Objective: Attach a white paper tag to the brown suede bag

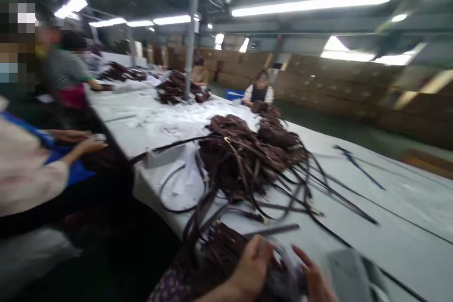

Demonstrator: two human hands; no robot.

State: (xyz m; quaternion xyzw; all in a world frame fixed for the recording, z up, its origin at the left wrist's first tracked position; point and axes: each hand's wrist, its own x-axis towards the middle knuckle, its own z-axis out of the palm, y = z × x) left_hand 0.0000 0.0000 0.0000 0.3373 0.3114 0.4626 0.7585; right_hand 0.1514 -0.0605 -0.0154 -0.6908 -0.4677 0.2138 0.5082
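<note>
Low in the view, my left hand [253, 264] is closed on a crumpled piece of clear plastic [286, 259], its thumb and fingers together. My right hand [314, 276] is at the plastic's other side, with one finger stretched out; the frame's lower edge cuts it off. Something dark shows under the plastic, too blurred to name. Close to my left hand, a bundle of dark brown straps [226, 243] lies over my lap and the table edge. Beyond it, a large heap of brown bags with straps [237, 155] and gold-coloured buckles covers the table.
The long white table [399, 207] stretches away, with loose straps and a dark blue strap [361, 167] on it. A grey box-like object [345, 271] stands right of my hands. A metal post [191, 47] rises from the table. Co-workers [71, 71] sit along both sides.
</note>
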